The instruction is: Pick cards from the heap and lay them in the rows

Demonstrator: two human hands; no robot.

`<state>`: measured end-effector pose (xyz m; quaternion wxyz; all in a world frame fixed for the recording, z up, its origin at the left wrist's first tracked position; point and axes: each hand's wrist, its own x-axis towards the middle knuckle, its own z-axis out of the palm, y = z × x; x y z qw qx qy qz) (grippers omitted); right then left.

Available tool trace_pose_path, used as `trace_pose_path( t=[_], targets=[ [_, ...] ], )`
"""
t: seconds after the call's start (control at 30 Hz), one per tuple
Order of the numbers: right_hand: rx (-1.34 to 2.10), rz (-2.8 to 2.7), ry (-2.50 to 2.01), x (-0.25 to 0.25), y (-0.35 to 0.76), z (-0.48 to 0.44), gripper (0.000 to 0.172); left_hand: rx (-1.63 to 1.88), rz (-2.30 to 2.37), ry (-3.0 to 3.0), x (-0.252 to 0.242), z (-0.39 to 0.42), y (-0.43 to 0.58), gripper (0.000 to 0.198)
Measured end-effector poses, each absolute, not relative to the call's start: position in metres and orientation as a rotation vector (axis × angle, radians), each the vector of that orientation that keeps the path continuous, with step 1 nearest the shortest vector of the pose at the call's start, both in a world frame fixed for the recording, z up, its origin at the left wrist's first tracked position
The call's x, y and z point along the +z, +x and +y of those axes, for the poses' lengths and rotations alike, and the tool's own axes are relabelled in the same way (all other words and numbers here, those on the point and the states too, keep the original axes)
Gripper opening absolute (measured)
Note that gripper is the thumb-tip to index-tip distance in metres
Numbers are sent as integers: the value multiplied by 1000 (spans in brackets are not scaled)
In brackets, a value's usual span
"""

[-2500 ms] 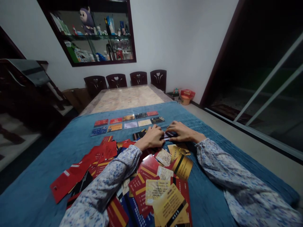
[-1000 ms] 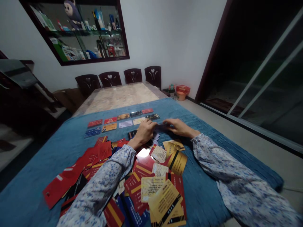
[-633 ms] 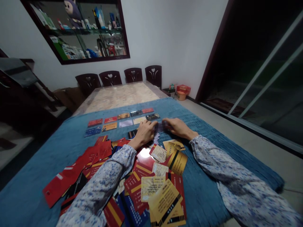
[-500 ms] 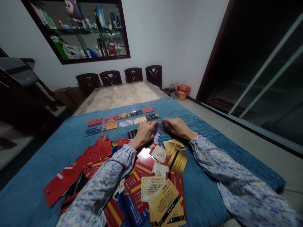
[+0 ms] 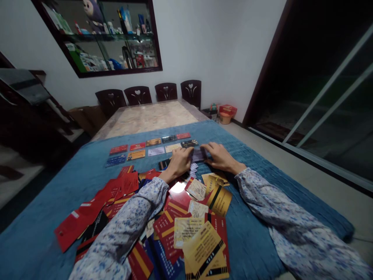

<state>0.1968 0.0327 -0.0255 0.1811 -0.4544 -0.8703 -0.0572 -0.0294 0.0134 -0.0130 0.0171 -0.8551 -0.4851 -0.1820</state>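
A pale purple card (image 5: 198, 155) spans the gap between my two hands, low over the blue cloth. My left hand (image 5: 181, 160) has its fingers bent and pressed together at the card's left end. At the right end, my right hand (image 5: 219, 156) curls its thumb and fingers around the edge. More pale purple cards (image 5: 193, 169) lie fanned just below, partly hidden by my left hand. Beside that hand is a black striped card (image 5: 163, 164). Gold cards (image 5: 219, 199) lie below my right hand.
Two rows of cards, including an orange card (image 5: 136, 154) and a black card (image 5: 189, 143), lie farther back on the blue cloth (image 5: 250, 186). Red cards (image 5: 78, 221) and yellow cards (image 5: 204, 249) overlap in a loose heap around my left forearm. Dark chairs (image 5: 190, 93) stand beyond the table.
My right thumb and fingers have spread slightly apart, and more of the purple card shows between my hands. My left hand has hardly moved. The view has shifted slightly.
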Motion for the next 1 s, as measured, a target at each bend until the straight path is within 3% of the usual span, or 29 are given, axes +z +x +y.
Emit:
trace_pose_path(
  t=[0.27, 0.57, 1.0],
  targets=[
    [-148, -2459, -1238, -30, 202, 39, 54, -541, -1556, -2663, -12, 13, -31, 52],
    [-118, -2474, -1207, -30, 208, 45, 53, -557, -1542, -2678, -17, 17, -33, 35],
    [-73, -2531, -1115, -24, 217, 49, 50, -552, -1497, -2732, -14, 26, -43, 29]
  ],
)
